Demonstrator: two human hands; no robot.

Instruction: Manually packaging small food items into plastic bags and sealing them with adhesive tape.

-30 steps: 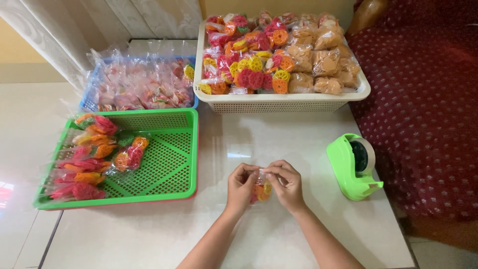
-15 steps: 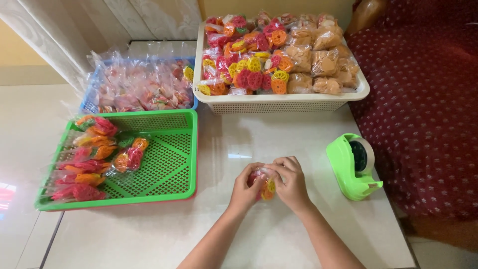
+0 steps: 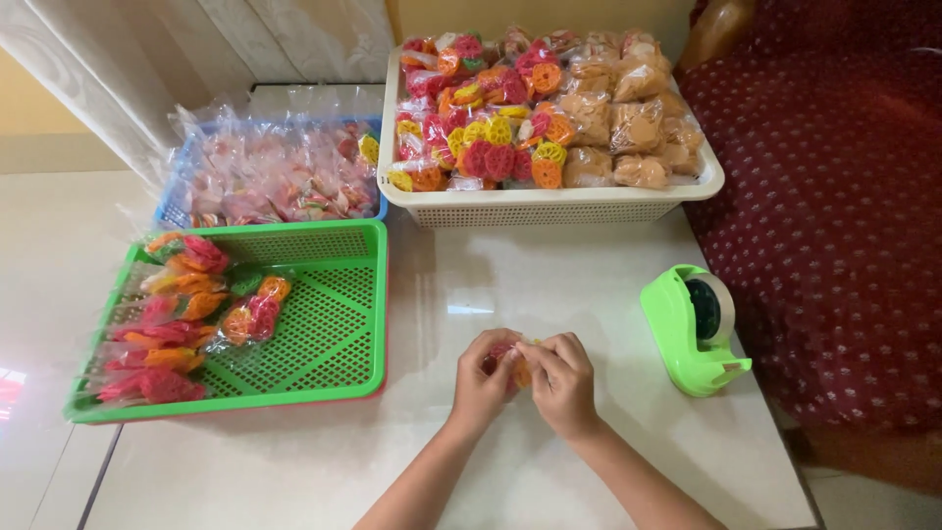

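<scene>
step: closing snack packet (image 3: 517,365) | left hand (image 3: 483,378), right hand (image 3: 561,381) both pinching it | next: likely needs tape dispenser (image 3: 693,330)

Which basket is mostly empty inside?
The green plastic mesh tray: packets fill only its left side, while the white basket and blue basket are full.

glossy white bench (image 3: 549,275) with green tray (image 3: 324,324) left, blue basket (image 3: 177,201) and white basket (image 3: 549,204) far, green tape dispenser (image 3: 692,329) right
</scene>
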